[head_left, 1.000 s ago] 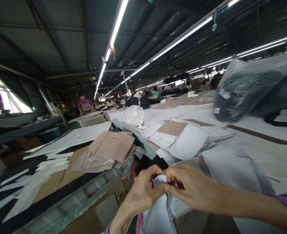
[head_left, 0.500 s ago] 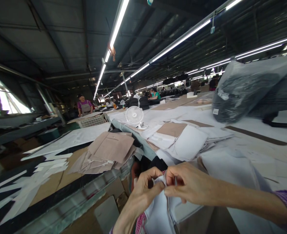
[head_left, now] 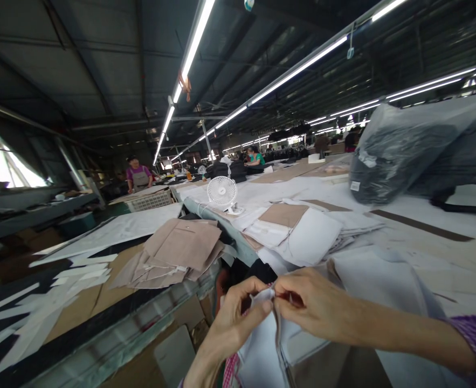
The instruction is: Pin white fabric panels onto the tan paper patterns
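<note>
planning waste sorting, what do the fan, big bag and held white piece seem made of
Fan: probably plastic, smooth white and moulded-looking. Big bag: likely thin plastic film, glossy, creased, see-through. Held white piece: apparently fabric, matt, bending softly; any coating unclear.

white fan [head_left: 222, 191] blocking ahead, bulky bag [head_left: 399, 156] at right, seemingly open passage between

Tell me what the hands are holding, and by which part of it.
The left hand and right hand both pinch the pale fabric piece, close together at its far edge.
</note>
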Motion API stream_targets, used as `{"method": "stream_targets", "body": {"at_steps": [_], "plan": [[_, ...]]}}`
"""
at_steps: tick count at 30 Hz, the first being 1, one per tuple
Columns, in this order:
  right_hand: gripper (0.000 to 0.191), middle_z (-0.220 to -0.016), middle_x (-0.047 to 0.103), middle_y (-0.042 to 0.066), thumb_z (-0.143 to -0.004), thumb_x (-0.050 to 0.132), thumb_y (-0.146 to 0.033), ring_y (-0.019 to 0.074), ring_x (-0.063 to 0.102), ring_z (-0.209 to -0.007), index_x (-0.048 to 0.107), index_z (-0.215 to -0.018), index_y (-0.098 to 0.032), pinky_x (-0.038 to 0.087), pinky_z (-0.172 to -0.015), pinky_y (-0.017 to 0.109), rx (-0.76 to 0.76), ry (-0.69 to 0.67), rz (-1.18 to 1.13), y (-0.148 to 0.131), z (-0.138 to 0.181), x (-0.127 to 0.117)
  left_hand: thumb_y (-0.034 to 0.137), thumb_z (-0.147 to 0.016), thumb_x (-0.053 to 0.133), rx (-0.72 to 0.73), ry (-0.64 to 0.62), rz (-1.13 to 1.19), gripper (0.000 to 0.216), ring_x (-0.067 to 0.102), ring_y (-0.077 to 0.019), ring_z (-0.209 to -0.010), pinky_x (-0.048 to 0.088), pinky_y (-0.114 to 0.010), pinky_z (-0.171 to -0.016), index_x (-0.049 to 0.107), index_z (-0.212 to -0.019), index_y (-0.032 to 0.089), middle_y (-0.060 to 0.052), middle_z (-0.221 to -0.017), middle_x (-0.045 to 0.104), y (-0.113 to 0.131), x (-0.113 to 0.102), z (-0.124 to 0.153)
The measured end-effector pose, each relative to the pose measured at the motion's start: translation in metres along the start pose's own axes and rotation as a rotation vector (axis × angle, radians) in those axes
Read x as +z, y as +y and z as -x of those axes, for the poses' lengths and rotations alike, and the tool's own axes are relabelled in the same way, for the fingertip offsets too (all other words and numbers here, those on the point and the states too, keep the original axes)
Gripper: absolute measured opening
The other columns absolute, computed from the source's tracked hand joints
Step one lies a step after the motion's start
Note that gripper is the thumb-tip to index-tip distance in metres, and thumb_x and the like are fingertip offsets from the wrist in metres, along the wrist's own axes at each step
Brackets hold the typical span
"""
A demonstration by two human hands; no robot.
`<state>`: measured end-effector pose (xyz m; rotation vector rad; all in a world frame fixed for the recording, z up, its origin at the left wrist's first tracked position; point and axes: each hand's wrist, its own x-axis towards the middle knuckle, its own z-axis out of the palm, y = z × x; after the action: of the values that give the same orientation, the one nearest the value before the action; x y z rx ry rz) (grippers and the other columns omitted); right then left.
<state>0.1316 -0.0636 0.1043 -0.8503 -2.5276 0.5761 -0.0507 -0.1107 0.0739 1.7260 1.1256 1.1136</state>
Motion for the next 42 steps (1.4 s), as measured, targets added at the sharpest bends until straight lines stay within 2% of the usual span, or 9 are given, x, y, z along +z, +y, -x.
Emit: {"method": "stream_targets", "body": {"at_steps": [4,9,14,17,19,24,27,32,42], "plan": [[0.019,-0.062,0.061,0.004,-0.083,0.047,-0.015,0.0128,0.052,-0.055,0.058,-0.067,-0.015,0.032,-0.054,0.025,-0.127,0.047,0.254,0.003,0.003,0.005,0.023,-0.086,0.048,0.064,0.073,-0.381,0.015,0.05,-0.0153,-0.069,0.035,-0.026,-0.064,0.058,-0.075,0.016,-0.001,-0.071,0.056,0.009,0.006,-0.002],[0.015,-0.062,0.06,0.003,-0.076,0.048,-0.011,0.0121,0.051,-0.053,0.056,-0.064,-0.015,0.029,-0.052,0.025,-0.179,0.096,0.287,0.006,0.003,0.006,0.015,-0.078,0.047,0.1,0.158,-0.61,0.01,0.055,-0.019,-0.072,0.034,-0.029,-0.066,0.057,-0.076,0.016,-0.004,-0.074,0.06,0.015,0.018,-0.002],[0.011,-0.054,0.054,-0.003,-0.074,0.046,-0.014,0.0091,0.055,-0.046,0.051,-0.065,-0.017,0.032,-0.045,0.018,0.087,-0.113,-0.352,0.008,-0.002,0.002,0.02,-0.075,0.049,-0.062,0.179,-0.214,0.012,0.044,-0.0131,-0.059,0.03,-0.025,-0.057,0.056,-0.065,0.016,0.0,-0.061,0.052,0.008,0.018,-0.004],[0.009,-0.062,0.06,-0.002,-0.076,0.047,-0.021,0.0081,0.055,-0.042,0.05,-0.069,-0.018,0.029,-0.04,0.017,0.188,-0.22,-0.626,0.01,-0.004,0.001,0.026,-0.076,0.053,-0.129,0.16,0.057,0.014,0.041,-0.0118,-0.059,0.03,-0.023,-0.056,0.055,-0.066,0.016,0.001,-0.061,0.048,0.0,0.016,-0.006],[0.011,-0.061,0.061,-0.001,-0.078,0.047,-0.023,0.0092,0.055,-0.043,0.051,-0.069,-0.018,0.029,-0.041,0.018,0.195,-0.212,-0.545,0.009,-0.003,0.0,0.028,-0.076,0.055,-0.145,0.171,0.103,0.016,0.041,-0.0114,-0.06,0.03,-0.022,-0.056,0.055,-0.066,0.016,0.002,-0.06,0.048,-0.004,0.016,-0.007],[0.015,-0.056,0.058,0.001,-0.08,0.054,-0.024,0.0129,0.053,-0.053,0.055,-0.066,-0.017,0.029,-0.053,0.023,0.026,0.063,0.122,-0.001,0.005,-0.003,0.025,-0.079,0.054,-0.051,0.237,-0.056,0.017,0.041,-0.0113,-0.061,0.032,-0.023,-0.059,0.056,-0.066,0.015,0.002,-0.061,0.048,-0.005,0.019,-0.007],[0.01,-0.059,0.059,-0.001,-0.078,0.059,-0.025,0.0106,0.049,-0.052,0.057,-0.072,-0.017,0.027,-0.053,0.022,-0.04,0.073,0.151,-0.004,0.009,-0.003,0.024,-0.081,0.05,-0.047,0.259,-0.139,0.017,0.039,-0.0108,-0.059,0.03,-0.023,-0.057,0.056,-0.067,0.015,0.003,-0.06,0.046,0.0,0.02,-0.004],[0.027,-0.049,0.047,-0.004,-0.079,0.062,-0.031,0.0079,0.039,-0.043,0.049,-0.06,-0.018,0.021,-0.048,0.022,-0.101,0.252,0.266,-0.003,0.011,-0.005,0.024,-0.085,0.046,-0.04,0.228,-0.219,0.019,0.035,-0.01,-0.055,0.026,-0.024,-0.053,0.053,-0.069,0.016,0.004,-0.058,0.04,0.005,0.018,0.002],[0.002,-0.064,0.064,-0.002,-0.078,0.06,-0.017,0.0101,0.053,-0.051,0.06,-0.078,-0.018,0.031,-0.052,0.022,-0.19,0.284,0.208,0.0,0.011,0.0,0.019,-0.086,0.045,0.051,0.214,-0.362,0.018,0.053,-0.0141,-0.067,0.034,-0.025,-0.063,0.058,-0.075,0.016,0.0,-0.069,0.058,0.016,0.024,0.008]]}}
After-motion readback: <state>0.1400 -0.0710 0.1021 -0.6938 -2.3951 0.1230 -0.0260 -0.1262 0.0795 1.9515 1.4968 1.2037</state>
